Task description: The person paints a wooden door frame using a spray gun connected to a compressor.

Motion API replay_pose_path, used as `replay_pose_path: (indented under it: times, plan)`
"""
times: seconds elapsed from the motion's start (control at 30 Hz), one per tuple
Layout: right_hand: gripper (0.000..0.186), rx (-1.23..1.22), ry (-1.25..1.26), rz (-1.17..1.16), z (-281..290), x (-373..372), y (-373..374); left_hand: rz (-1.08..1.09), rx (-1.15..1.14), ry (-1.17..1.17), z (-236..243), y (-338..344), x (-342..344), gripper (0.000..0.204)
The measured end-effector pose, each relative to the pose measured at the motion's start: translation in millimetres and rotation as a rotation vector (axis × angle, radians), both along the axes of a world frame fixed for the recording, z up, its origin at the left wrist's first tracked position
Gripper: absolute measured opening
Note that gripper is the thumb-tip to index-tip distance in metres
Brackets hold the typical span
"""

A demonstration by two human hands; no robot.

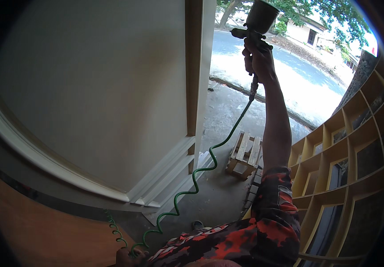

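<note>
My right fingers [248,53] grasp the spray gun [253,36], presumably so its cup [261,17] sits above them; my left fingers [134,255] grip the green coiled hose [205,169], likely managing slack.

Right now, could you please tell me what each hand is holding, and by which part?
The right hand grips a spray gun by its handle; the left hand holds the green hose partway along.
</note>
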State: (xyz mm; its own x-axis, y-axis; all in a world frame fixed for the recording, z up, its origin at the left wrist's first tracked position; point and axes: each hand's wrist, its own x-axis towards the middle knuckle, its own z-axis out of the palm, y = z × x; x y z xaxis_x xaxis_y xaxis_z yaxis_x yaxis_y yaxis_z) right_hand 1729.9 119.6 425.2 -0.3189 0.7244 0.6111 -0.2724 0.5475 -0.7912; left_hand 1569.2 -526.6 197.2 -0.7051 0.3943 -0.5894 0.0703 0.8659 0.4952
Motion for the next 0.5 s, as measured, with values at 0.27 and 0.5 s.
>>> replay_pose_path:
  times: [0.27,0.5]
  plan:
    - [0.034,-0.029,0.077,-0.097,11,-9,8,-0.032,-0.068,0.287,3,22,24,0.038]
    - [0.039,0.034,-0.029,-0.022,7,-10,-17,-0.036,0.013,0.100,-7,-3,-8,0.045]
